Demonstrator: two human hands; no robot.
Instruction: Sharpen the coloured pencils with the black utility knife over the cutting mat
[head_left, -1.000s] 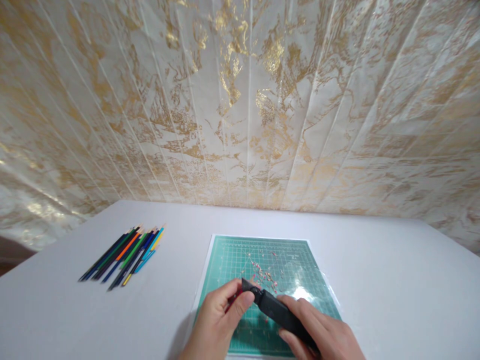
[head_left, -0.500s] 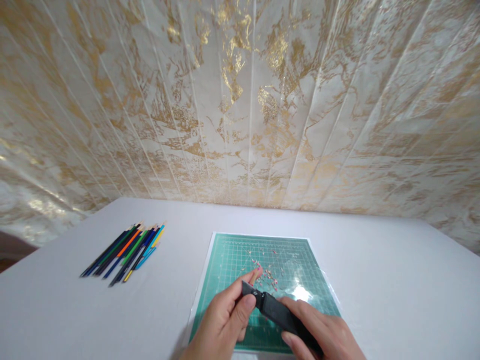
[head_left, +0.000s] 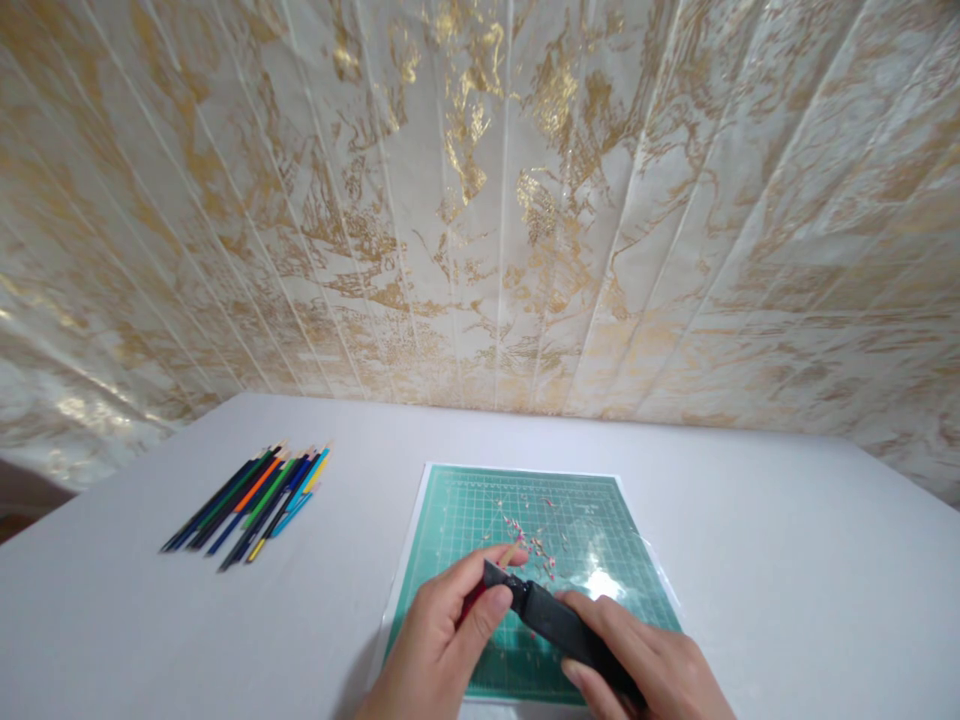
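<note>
My left hand [head_left: 451, 622] is closed round a red pencil [head_left: 470, 601], whose bare wooden end points away from me. My right hand [head_left: 654, 652] grips a black-handled craft knife [head_left: 564, 627]. The knife's short blade lies against the pencil's wood, and my left thumb presses by the blade's base. Both hands are over the near half of a green cutting mat [head_left: 450, 515] with a printed grid. Small pinkish and wood-coloured shavings [head_left: 538, 547] are scattered on the mat just beyond my fingertips. Most of the pencil is hidden inside my left hand.
To the left, a loose row of coloured pencils [head_left: 259, 505] in blue, black, green, orange and yellow lies on the white tabletop [head_left: 360, 470]. A white and gold patterned curtain [head_left: 480, 250] hangs behind the table's far edge.
The pencil has turned or shifted slightly in my left hand, so its red side now shows behind the blade. My left fingers have moved slightly, while the knife has hardly moved.
</note>
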